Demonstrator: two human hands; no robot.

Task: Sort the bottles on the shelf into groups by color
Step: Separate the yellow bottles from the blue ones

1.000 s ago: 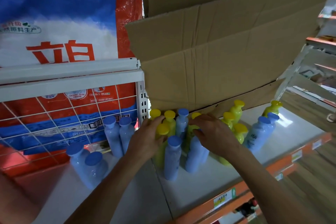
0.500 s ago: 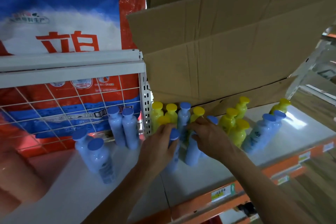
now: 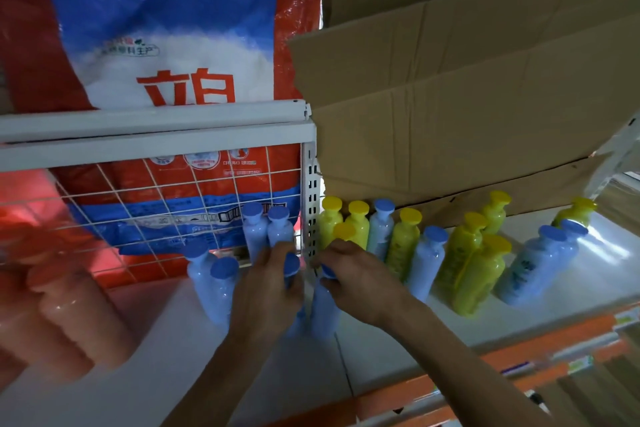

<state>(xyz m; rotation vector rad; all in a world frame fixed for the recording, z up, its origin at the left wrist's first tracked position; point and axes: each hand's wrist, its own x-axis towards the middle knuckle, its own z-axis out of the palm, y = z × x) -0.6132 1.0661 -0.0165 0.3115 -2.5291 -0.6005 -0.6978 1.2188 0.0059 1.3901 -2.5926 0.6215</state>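
Blue and yellow bottles stand on a white shelf point(image 3: 398, 329). My left hand point(image 3: 268, 282) is closed around a blue bottle point(image 3: 291, 267) by its neck. Beside it my right hand point(image 3: 353, 274) grips another blue bottle point(image 3: 323, 310). Left of the hands stand two pairs of blue bottles point(image 3: 211, 282), point(image 3: 266, 229). To the right, yellow bottles point(image 3: 474, 270) mix with blue ones point(image 3: 426, 263), and two more blue bottles point(image 3: 540, 263) stand further right. Blurred pink bottles point(image 3: 65, 308) fill the near left.
A wire grid panel point(image 3: 156, 204) with a white perforated post point(image 3: 310, 204) stands behind the left bottles, a large red and blue bag point(image 3: 180, 45) behind it. Flattened cardboard point(image 3: 467, 97) leans over the right bottles. The shelf's orange front edge point(image 3: 485, 374) runs lower right.
Both hands have shifted left, each with a blue bottle, from the mixed cluster toward the blue bottles by the grid. The view has turned left, bringing pink bottles into sight.
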